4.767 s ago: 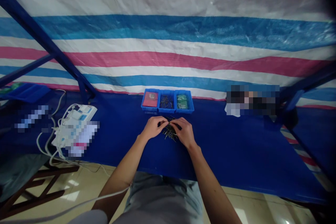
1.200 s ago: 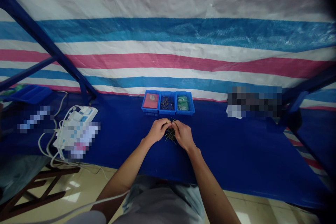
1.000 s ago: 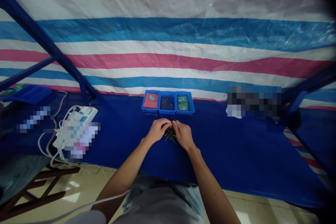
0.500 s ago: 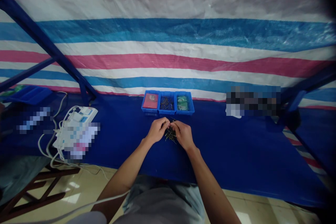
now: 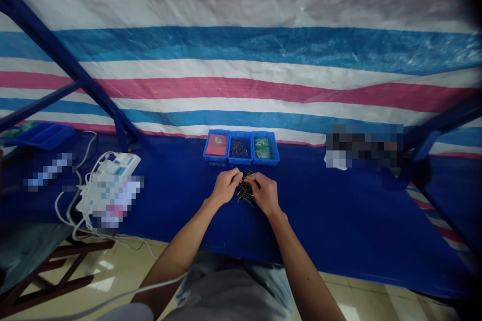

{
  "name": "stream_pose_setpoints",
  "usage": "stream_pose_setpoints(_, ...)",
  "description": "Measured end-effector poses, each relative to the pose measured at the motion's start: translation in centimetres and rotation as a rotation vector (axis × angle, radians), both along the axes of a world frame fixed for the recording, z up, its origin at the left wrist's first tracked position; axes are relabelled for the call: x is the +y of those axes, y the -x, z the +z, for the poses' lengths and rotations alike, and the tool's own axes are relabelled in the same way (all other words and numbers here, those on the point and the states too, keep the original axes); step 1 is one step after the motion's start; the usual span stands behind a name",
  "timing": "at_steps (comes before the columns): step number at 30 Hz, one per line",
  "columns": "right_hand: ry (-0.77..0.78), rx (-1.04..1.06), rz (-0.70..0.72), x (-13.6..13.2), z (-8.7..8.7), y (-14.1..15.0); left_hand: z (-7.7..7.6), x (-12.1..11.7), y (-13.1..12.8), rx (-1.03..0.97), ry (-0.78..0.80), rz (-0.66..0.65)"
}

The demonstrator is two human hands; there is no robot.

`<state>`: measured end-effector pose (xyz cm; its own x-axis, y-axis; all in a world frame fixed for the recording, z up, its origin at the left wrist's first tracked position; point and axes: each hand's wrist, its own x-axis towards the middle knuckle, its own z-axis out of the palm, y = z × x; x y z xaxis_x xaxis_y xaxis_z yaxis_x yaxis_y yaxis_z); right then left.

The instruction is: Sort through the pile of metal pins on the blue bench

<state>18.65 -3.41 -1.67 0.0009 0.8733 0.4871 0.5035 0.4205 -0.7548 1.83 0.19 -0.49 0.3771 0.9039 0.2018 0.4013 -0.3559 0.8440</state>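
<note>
My left hand [image 5: 227,185] is closed in a pinch, thumb and forefinger together, at the left edge of a loose pile of thin dark metal pieces [image 5: 245,193] that look like screws or nails. From the other side my right hand [image 5: 264,192] pinches too, its fingertips almost meeting those of the left. Whatever lies between the fingertips is too small to make out. Just beyond the hands stand three joined blue bins: the left bin [image 5: 216,159] holds a red packet [image 5: 216,144], the middle bin [image 5: 240,160] similar dark pieces, the right bin [image 5: 265,161] green-and-silver packets [image 5: 262,148].
A white power strip [image 5: 126,161] with tangled white cables [image 5: 77,188] lies on the blue table [image 5: 339,220] at left. Further left is a blue tray [image 5: 45,135]. Blurred dark items [image 5: 363,145] sit at right. A striped tarp [image 5: 241,50] hangs behind.
Both hands stay nearly in place. The right fingertips have shifted slightly away from the left ones, leaving a small gap.
</note>
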Motion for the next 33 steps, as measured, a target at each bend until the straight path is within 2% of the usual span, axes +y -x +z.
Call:
stream_pose_setpoints(10, 0.011, -0.005, 0.026, 0.05, -0.14, -0.19, 0.44, -0.18, -0.1, 0.063, 0.055, 0.027)
stream_pose_setpoints(17, 0.017, 0.013, 0.045, -0.06, 0.07, -0.23, 0.23, 0.04, -0.05, 0.03, 0.063, 0.02)
stream_pose_setpoints(24, 0.068, 0.033, 0.026, -0.16, 0.56, -0.39, 0.82, 0.21, -0.05, -0.058, 0.058, -0.057)
stream_pose_setpoints(33, 0.127, 0.01, -0.023, -0.09, 0.14, -0.39, 0.44, 0.23, -0.22, -0.067, 0.025, -0.077)
